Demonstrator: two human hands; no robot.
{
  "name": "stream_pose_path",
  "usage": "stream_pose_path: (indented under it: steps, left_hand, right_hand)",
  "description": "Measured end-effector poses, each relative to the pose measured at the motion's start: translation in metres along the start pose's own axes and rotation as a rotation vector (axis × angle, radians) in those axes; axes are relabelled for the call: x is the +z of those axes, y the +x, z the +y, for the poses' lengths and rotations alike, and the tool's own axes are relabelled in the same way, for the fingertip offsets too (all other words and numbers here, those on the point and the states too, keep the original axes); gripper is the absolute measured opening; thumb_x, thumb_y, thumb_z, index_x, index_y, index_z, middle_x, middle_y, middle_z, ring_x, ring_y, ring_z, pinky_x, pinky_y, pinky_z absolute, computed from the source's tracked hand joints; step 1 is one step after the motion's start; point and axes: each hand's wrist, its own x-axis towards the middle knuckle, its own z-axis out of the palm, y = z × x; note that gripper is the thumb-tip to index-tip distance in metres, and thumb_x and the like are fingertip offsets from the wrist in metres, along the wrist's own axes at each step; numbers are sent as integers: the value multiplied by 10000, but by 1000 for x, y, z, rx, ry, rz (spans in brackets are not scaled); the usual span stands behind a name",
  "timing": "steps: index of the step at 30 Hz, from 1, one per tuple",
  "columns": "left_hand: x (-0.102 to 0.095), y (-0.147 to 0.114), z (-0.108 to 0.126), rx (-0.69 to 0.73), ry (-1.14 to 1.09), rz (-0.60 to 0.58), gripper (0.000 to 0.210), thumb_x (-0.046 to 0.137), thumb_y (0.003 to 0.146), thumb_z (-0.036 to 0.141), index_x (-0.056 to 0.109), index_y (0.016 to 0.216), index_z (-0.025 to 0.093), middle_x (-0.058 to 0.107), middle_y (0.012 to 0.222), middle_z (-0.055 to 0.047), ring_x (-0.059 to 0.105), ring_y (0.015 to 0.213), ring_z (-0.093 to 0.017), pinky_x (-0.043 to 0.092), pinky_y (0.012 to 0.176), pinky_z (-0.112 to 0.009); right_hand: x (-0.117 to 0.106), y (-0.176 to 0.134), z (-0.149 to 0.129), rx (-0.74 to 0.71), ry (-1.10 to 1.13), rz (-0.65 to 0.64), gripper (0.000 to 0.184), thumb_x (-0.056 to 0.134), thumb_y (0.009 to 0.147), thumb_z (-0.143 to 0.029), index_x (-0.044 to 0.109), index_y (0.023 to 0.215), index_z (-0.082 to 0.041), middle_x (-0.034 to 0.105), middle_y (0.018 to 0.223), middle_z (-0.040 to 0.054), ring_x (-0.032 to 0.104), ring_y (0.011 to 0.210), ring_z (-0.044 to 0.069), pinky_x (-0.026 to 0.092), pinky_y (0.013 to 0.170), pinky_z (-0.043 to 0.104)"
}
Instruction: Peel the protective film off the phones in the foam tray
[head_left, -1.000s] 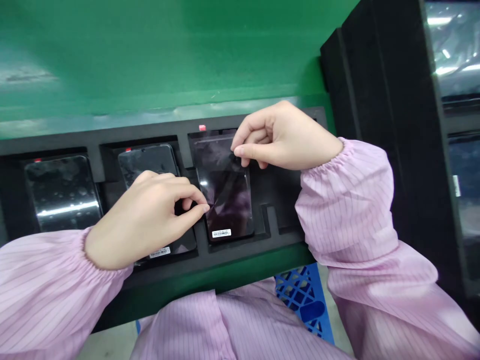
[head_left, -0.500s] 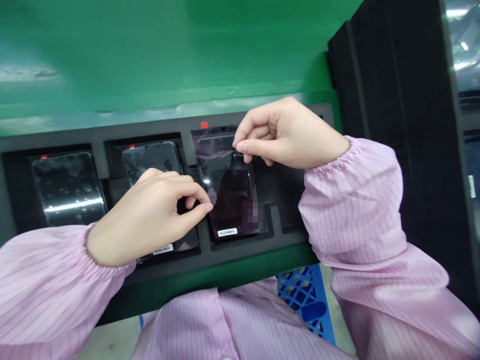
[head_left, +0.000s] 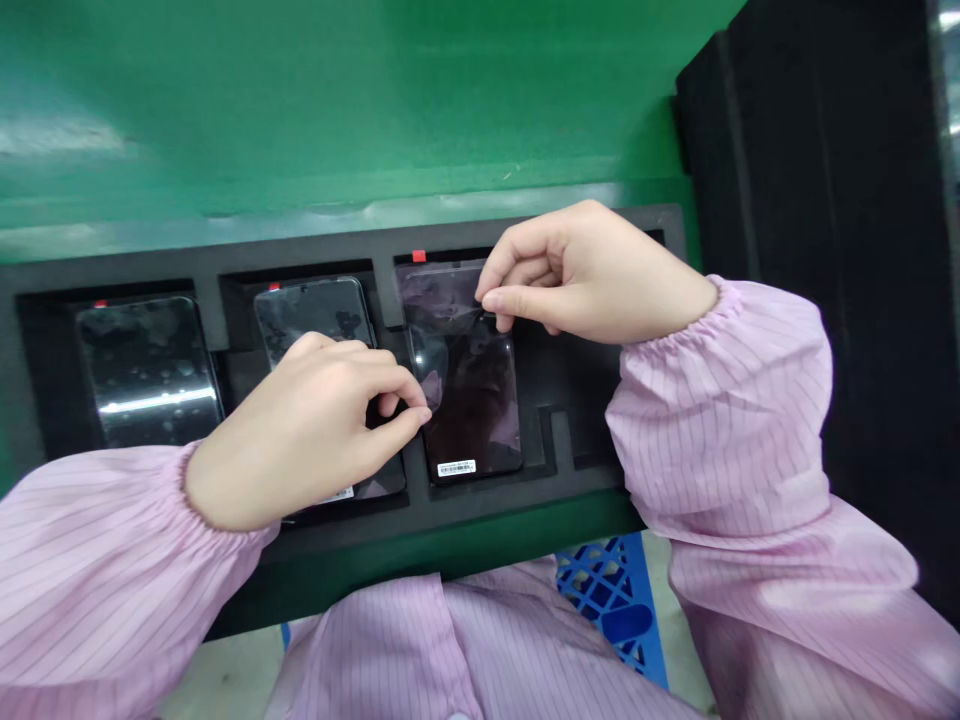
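Both hands pinch a clear, purplish film [head_left: 442, 300] with a red tab at its top edge. It lies over a dark phone screen [head_left: 472, 410] that sits in a slot of the black foam tray [head_left: 292, 257]. My left hand [head_left: 319, 430] has thumb and forefinger closed at the film's left edge, above the neighbouring phone screen [head_left: 322, 310], which it partly covers. My right hand [head_left: 566, 270] pinches near the film's upper right corner. A white barcode label [head_left: 456, 468] shows at the lower end of the screen.
Another phone screen [head_left: 150, 370] with a red tab lies in the tray's left slot. Tall black foam blocks [head_left: 817, 200] stand at the right. A green surface [head_left: 337, 110] stretches behind the tray, and a blue plastic grid [head_left: 607, 590] shows below the front edge.
The view has shifted slightly, so the tray appears a little farther right. The film now sits closer in line with the screen beneath. Both hands keep their pinch.
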Motion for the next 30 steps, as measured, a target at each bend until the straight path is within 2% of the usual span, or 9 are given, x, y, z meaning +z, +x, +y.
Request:
stream_pose_path:
  steps: [30]
  left_hand:
    - [2,-1,0,2,25,11,214,550,875,372,713,777,276,639,709,42,580,701,-167,315,789,-378]
  right_hand:
    - [-1,0,-2,43,-29,-25,43,672,881,-126,694,848,-145,713,644,-27,621,570,83,484,617,196]
